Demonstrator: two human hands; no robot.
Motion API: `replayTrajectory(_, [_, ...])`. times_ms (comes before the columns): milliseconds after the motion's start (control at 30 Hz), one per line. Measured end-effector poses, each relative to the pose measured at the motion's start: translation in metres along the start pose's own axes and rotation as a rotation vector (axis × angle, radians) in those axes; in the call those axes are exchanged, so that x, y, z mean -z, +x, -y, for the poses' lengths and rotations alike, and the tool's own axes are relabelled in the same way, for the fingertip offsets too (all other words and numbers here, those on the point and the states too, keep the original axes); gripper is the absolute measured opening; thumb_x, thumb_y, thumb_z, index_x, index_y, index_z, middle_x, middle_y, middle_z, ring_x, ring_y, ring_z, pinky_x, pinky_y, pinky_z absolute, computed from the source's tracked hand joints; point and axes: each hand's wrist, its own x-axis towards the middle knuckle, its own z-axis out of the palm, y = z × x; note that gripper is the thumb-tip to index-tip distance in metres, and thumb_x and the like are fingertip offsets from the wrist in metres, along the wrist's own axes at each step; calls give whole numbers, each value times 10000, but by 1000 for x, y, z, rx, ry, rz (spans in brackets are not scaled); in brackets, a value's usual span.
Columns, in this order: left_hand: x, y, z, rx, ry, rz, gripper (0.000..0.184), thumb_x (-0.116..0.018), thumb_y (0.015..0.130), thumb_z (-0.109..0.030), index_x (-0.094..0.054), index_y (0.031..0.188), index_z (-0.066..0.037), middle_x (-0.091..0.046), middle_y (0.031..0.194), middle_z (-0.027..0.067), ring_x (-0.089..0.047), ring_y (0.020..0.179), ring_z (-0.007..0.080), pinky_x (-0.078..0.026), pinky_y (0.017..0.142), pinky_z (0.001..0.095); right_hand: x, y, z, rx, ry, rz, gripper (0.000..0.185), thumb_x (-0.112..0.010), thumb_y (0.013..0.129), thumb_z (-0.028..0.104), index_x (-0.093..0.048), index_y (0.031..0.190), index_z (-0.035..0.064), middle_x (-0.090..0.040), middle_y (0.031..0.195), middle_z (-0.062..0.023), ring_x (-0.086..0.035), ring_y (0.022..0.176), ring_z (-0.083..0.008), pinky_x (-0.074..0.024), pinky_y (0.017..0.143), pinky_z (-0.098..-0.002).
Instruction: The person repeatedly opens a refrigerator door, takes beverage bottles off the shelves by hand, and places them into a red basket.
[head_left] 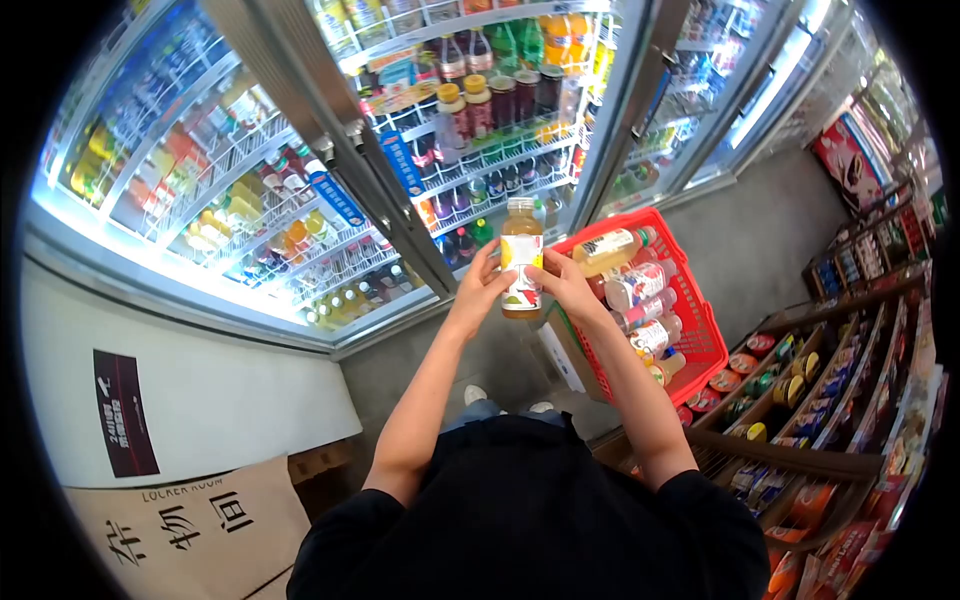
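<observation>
Bottle (522,262) was out in front of your chest, between your two hands, the left hand (481,287) grasping one side and the right hand (568,286) the other, thumbs over the label's face and fingers curled toward the back. Its long axis ran forward from you, cap (520,204) at the far end and base toward your body; from overhead you could not tell exactly how far it tilted. Neither hand was nearer to it, since both touched it at about the same height. What set them apart was the basket (706,312), just right of your grip: your right hand lay beside its left rim, with that forearm crossing in front of it, while your left was farther off. Several other bottles (607,252) lay inside. Beyond your hands stood the fridge (622,120).
</observation>
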Motion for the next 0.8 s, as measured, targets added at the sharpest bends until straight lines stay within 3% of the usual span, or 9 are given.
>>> replayTrajectory(100, [42,0,-19,-102,36,-57,733,-697,918,-191,-297,1524,-88,-533,1370,162,-563,1204,212,-473,962,340,-37,20,13,5,-3,43,480,-664,942,192,-515,1352,-8,-633,1229,-70,-598,1097,-137,-482,943,-314])
replayTrajectory(233, [105,10,-53,-310,5,-483,637,-689,939,-266,-375,1455,-61,-551,1238,125,-549,946,158,-474,843,297,-85,52,19,67,38,67,500,-678,933,178,-504,1362,-11,-638,1219,-78,-597,1099,-133,-480,944,-307])
replayTrajectory(367, [159,34,-92,-501,207,-877,613,-669,944,-398,-437,1359,-11,-484,1264,143,-526,1009,178,-462,874,322,-116,83,22,133,59,110,484,-680,934,171,-510,1351,-7,-641,1211,-72,-596,1092,-124,-468,940,-297])
replayTrajectory(400, [176,48,-92,-564,263,-949,555,-644,955,-428,-513,1268,11,-556,1201,153,-568,1002,203,-464,888,345,-125,88,26,136,73,105,471,-677,935,161,-514,1346,-1,-641,1214,-65,-594,1096,-119,-470,940,-292])
replayTrajectory(533, [204,68,-127,-544,350,-901,545,-549,987,-505,-627,1086,25,-682,998,148,-641,983,238,-466,895,339,-153,116,32,165,50,129,480,-676,935,157,-507,1360,14,-642,1215,-50,-593,1099,-109,-473,937,-273])
replayTrajectory(633, [223,82,-145,-304,445,-883,664,-504,966,-609,-637,971,42,-683,928,146,-653,911,232,-484,830,334,-169,125,36,151,45,88,485,-666,922,78,-492,1364,-15,-648,1203,-90,-614,1066,-133,-493,934,-305])
replayTrajectory(667, [224,89,-147,-301,444,-870,664,-504,966,-609,-637,971,42,-683,928,146,-653,911,232,-484,830,334,-173,126,36,151,44,75,485,-666,922,78,-492,1364,-15,-648,1203,-90,-614,1066,-133,-493,934,-305])
replayTrajectory(733, [227,103,-144,-303,173,-635,580,-550,969,-524,-571,699,-11,-557,682,52,-548,672,183,-463,707,323,-181,126,36,161,49,61,487,-668,920,73,-491,1365,-14,-650,1198,-89,-615,1066,-132,-492,936,-304])
replayTrajectory(800, [234,111,-144,-272,109,-564,547,-564,947,-502,-582,707,-11,-558,657,52,-545,637,170,-449,665,309,-187,125,35,178,56,50,490,-670,920,73,-489,1366,-14,-648,1202,-88,-613,1071,-133,-490,942,-305])
